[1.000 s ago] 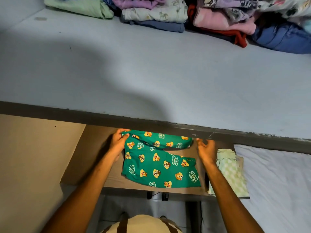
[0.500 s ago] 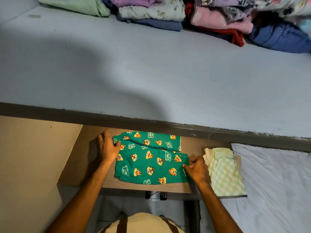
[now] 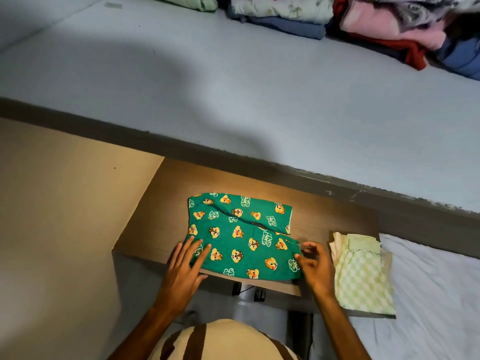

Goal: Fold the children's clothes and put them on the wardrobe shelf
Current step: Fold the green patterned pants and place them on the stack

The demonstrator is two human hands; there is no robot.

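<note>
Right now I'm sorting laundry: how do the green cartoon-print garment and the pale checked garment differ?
The green cartoon-print garment is dark and lies spread wide under both hands; the pale checked garment is light, folded narrow and untouched. The left hand presses flat; the right hand touches the edge. Both lie on the wooden board.

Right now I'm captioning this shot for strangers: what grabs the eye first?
The bright green cartoon-print garment lies flat on the brown wooden board, with the left hand pressing its near left corner and the right hand at its right edge. A folded pale green checked cloth sits right of it.
</note>
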